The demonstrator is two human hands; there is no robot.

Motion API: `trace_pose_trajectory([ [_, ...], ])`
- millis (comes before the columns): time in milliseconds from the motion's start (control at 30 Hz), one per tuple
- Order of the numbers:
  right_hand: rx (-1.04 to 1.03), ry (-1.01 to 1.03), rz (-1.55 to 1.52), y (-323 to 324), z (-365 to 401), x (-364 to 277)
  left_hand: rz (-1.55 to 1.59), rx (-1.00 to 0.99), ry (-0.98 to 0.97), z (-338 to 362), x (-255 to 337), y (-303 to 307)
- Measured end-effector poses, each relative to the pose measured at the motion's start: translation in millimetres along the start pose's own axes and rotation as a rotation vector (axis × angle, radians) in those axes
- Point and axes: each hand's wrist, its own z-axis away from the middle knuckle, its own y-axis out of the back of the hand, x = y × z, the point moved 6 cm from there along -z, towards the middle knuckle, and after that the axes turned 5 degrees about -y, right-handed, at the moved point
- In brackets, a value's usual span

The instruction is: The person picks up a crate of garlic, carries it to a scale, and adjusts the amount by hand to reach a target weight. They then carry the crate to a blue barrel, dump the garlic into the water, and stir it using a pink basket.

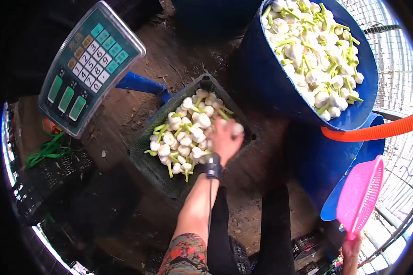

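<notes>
My left hand (225,141) reaches over a black plastic crate (144,158) that holds a pile of white garlic bulbs with green stems (186,135). Its fingers curl around a bulb (237,129) at the pile's right edge. A black band sits on that wrist. At the lower right, my right hand (352,251) grips the handle of a pink plastic strainer scoop (360,195), held upright and away from the crate. I see nothing in the scoop.
A big blue tub (261,78) full of garlic bulbs (319,55) tilts at the upper right, with an orange hose (376,131) under it. A scale keypad (89,66) stands at the upper left. Green straps (48,151) lie on black crates at the left. The floor is dirt.
</notes>
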Motion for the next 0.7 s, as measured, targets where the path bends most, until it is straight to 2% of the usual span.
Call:
trace_pose_trajectory([
  [33,-0.102,-0.120,-0.017,-30.8,6.7,4.2,0.030,-0.118,0.047,-1.4,3.1,-8.0],
  [67,-0.064,-0.051,-0.011,-32.3,-0.5,1.8,0.061,-0.233,0.101,-1.1,2.8,-13.4],
  [100,0.009,-0.015,-0.056,-27.3,-9.9,0.8,0.162,-0.163,0.096,-1.5,-2.3,-3.7],
  [133,0.080,0.020,-0.102,-20.0,-23.7,1.7,0.056,-0.142,0.059,3.1,-7.6,7.9],
  [200,0.069,-0.031,-0.048,0.1,-54.4,5.3,-0.203,-0.171,-0.084,8.7,-19.3,33.5],
  [267,0.059,-0.067,0.009,30.1,-96.2,-1.1,-0.461,-0.232,-0.056,6.4,-45.7,52.6],
  [333,0.253,0.008,0.253,67.3,-141.6,-15.3,-0.347,-0.128,0.115,16.7,-92.4,62.4],
  [367,0.329,0.044,0.331,79.1,-162.2,-17.7,-0.349,-0.258,0.179,30.1,-95.4,63.1],
  [433,0.353,0.081,0.319,91.6,-199.6,-23.7,-0.271,-0.255,0.251,68.3,-100.2,55.2],
  [500,0.527,0.561,1.243,78.4,-220.0,-57.9,-0.204,-0.238,0.326,86.0,-111.6,53.1],
  [533,0.517,0.564,1.239,75.7,-232.6,-54.0,-0.218,-0.249,0.347,90.6,-116.4,49.3],
  [600,0.569,0.624,1.964,26.6,-240.6,-28.3,-0.232,-0.261,0.372,93.6,-122.1,40.5],
  [633,0.518,0.942,1.759,6.7,-243.1,-13.6,-0.231,-0.266,0.385,89.0,-127.5,38.2],
  [667,0.461,0.627,1.848,69.3,-315.0,-13.6,-0.231,-0.272,0.392,81.6,-133.0,33.0],
  [700,0.520,0.650,1.666,27.6,-294.8,5.4,-0.296,-0.218,0.423,74.2,-141.8,28.4],
])
